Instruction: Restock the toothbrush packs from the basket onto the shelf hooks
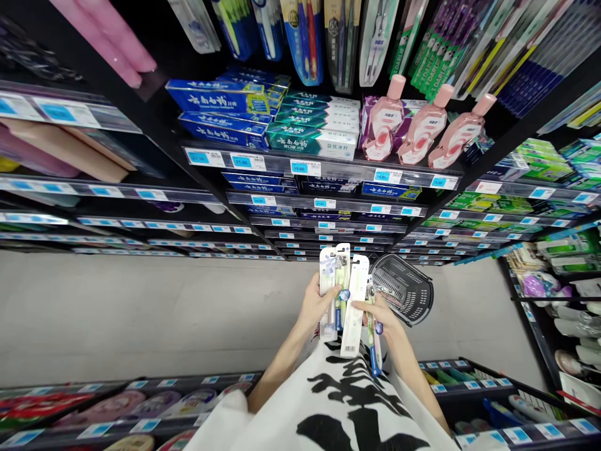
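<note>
My left hand (315,305) is closed around a couple of toothbrush packs (334,285), held upright in front of me. My right hand (381,313) grips another white toothbrush pack (355,307) and a loose-looking one with a blue and pink handle (374,341) that hangs down. The packs touch side by side between both hands, above my black-and-white shirt (347,401).
A black shopping basket (404,287) sits on the grey floor just beyond my right hand. Shelves ahead carry toothpaste boxes (300,125), pink mouthwash bottles (425,128) and hanging toothbrush packs (342,37). More shelves (554,269) flank the aisle right and behind.
</note>
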The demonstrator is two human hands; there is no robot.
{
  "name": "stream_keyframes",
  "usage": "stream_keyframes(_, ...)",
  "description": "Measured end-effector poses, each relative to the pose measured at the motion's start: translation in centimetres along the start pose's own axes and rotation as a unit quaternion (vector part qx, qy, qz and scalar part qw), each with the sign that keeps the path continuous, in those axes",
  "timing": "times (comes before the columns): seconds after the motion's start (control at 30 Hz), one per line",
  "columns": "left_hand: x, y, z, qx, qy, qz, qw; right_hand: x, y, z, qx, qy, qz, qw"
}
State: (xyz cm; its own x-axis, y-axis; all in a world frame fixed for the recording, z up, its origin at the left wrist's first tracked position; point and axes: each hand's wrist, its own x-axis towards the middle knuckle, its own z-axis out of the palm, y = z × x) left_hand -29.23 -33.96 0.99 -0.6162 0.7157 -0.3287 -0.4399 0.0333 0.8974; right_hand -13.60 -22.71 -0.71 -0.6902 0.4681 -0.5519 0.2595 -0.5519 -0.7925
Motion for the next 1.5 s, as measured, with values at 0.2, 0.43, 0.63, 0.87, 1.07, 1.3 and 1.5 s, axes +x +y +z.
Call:
stream_keyframes(0.2, 0.3, -1.1, -0.5, 0.043, 0.037, 0.019, 0.998, -0.2, 0.1, -0.9, 0.053, 0.035, 0.028, 0.998)
stream_keyframes(0.43, -0.4, -3.1, -1.7, 0.037, 0.03, -0.02, 0.999, -0.6, 0.1, -1.1, 0.041, 0.008, 0.059, 0.997)
stream_keyframes(0.63, -0.7, -3.8, -1.8, 0.0, 0.018, -0.047, 0.999, 0.1, 1.1, -0.2, 0.048, -0.031, 0.033, 0.998)
stream_keyframes(0.87, -0.5, -4.4, -2.7, -0.052, 0.001, -0.087, 0.995, 0.8, 0.9, 0.2, 0.003, 0.054, 0.027, 0.998)
stream_keyframes(1.07, -0.5, -4.6, -3.1, -0.082, -0.02, -0.14, 0.987, 0.6, 0.4, 0.7, 0.007, 0.039, 0.018, 0.999)
stream_keyframes(1.3, -0.3, -4.1, -3.1, -0.115, -0.074, -0.182, 0.974, 0.3, -0.4, 1.1, -0.011, 0.034, -0.009, 0.999)
stream_keyframes(1.5, 0.4, -2.9, -2.6, -0.112, -0.07, -0.2, 0.971, 0.2, -1.2, 1.8, -0.052, 0.059, -0.008, 0.997)
